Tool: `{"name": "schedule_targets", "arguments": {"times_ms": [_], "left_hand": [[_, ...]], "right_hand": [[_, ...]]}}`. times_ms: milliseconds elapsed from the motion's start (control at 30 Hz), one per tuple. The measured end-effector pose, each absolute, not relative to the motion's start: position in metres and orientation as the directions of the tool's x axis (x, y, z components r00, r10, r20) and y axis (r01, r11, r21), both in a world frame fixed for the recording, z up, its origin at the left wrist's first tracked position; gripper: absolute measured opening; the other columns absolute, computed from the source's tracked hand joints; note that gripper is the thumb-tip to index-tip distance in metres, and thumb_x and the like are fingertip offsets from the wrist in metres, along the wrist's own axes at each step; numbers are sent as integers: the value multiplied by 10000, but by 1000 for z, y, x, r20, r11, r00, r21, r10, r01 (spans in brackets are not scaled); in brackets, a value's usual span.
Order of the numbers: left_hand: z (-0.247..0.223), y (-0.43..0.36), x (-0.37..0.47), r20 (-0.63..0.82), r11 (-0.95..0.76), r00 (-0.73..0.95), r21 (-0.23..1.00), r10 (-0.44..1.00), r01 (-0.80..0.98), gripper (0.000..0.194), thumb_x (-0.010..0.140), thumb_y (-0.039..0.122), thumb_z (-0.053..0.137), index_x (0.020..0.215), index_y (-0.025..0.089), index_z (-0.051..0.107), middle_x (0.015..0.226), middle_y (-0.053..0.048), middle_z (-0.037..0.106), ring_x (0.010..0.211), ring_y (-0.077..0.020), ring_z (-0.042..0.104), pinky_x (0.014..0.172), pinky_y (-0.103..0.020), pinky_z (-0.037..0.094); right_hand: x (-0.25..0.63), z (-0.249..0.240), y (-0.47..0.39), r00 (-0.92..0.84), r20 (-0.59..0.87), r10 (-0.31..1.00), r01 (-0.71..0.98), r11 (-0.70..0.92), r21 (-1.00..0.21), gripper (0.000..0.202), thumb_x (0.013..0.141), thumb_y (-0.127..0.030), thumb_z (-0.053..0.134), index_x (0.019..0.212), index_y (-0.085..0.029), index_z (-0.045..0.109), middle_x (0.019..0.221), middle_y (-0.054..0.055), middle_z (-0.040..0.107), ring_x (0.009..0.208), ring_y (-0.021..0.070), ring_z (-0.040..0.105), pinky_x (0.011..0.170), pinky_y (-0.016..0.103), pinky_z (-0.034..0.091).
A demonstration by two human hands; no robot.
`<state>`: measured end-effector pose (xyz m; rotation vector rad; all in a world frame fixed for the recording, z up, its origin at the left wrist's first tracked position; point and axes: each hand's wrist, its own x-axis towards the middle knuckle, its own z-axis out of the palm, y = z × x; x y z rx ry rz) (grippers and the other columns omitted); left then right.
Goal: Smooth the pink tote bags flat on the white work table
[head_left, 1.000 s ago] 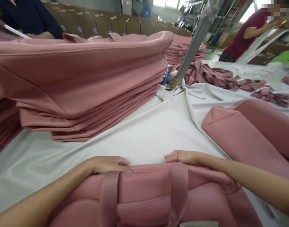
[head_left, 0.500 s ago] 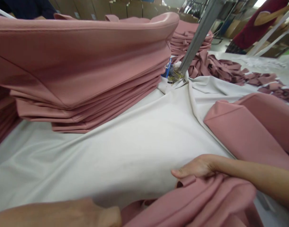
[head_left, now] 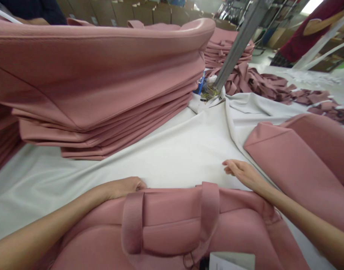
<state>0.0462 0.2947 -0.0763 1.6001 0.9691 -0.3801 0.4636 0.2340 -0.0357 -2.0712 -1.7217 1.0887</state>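
A pink tote bag [head_left: 169, 213] lies on the white cloth in front of me, its two strap ends and handle loop towards the camera. A white tag [head_left: 231, 260] hangs on it at the bottom edge of the view. My left hand [head_left: 129, 185] is closed at the bag's far top edge, left of the handle, fingertips partly hidden. Beyond the bag's right side, my right hand [head_left: 239, 172] hovers over the cloth with loosely bent fingers and nothing between them; its forearm passes over the bag's corner.
A tall stack of pink bags [head_left: 127, 101] stands at the left. More pink bags [head_left: 298, 157] lie at the right on the white cloth [head_left: 172, 150]. A slanted metal post [head_left: 236, 45] rises behind, near a heap of pink straps [head_left: 256, 82]. Two other people are partly visible behind.
The bag has been spread out flat, with its handle and tag now showing. My left hand has moved up and right to its far edge; my right hand has let go and moved farther away.
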Motion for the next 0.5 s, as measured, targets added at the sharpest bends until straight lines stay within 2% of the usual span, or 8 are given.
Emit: {"name": "schedule_targets", "arguments": {"times_ms": [33,100,167,200,267,367,433,500], "left_hand": [[-66,294,47,-679,-65,604,641,418,765,346,758,493,576,722,155,642,673,-12,627,662,-197,571,578,-254,425],[-32,288,54,-504,-245,555,554,662,795,387,879,475,440,907,159,663,860,-52,684,815,-228,614,718,-308,471],[7,271,67,-137,-379,474,429,870,820,411,954,420,335,1141,177,610,1160,-85,650,1075,-246,579,935,-380,438],[22,258,74,21,-457,487,381,873,804,412,968,405,325,1224,192,567,1264,-85,604,1176,-241,530,1015,-400,393],[36,228,88,128,-613,602,251,788,749,440,958,418,381,1353,243,469,1393,-65,514,1296,-258,434,1096,-472,307],[12,183,94,69,-678,674,58,735,733,644,846,557,552,1401,253,433,1429,-111,472,1302,-375,401,1045,-582,302],[-22,158,90,78,-656,654,4,752,754,766,775,670,579,1405,259,437,1449,-152,436,1305,-426,372,1007,-578,316],[-53,138,83,118,-635,631,0,767,772,802,733,782,525,1392,331,446,1485,-138,387,1332,-445,317,1020,-586,274]], "right_hand": [[463,-21,227,61,-237,970,815,-185,-549,508,961,-542,334,1062,-150,641,998,130,706,950,264,669,858,412,538],[448,13,208,-64,21,998,903,67,-425,386,983,-432,386,1182,-183,603,1176,110,659,1108,258,608,973,436,483],[417,41,191,-329,200,923,867,380,-322,349,983,-285,423,1303,-178,515,1305,103,585,1230,229,525,1077,433,400],[400,50,185,-457,242,856,816,512,-268,369,975,-219,423,1334,-162,480,1345,110,552,1279,225,477,1114,449,352],[369,56,178,-626,213,750,729,660,-184,388,965,-175,413,1349,-142,460,1389,136,504,1337,257,401,1130,528,298],[348,35,170,-666,14,746,738,662,-134,408,976,-302,440,1354,-151,468,1399,159,486,1337,335,381,1046,616,357],[354,10,156,-668,-51,742,743,663,-93,522,955,-408,486,1411,-164,412,1443,163,432,1363,356,324,1035,618,352],[368,-14,136,-677,-40,735,736,676,-32,643,925,-480,526,1466,-187,337,1510,139,336,1409,341,217,1106,611,217]]}}
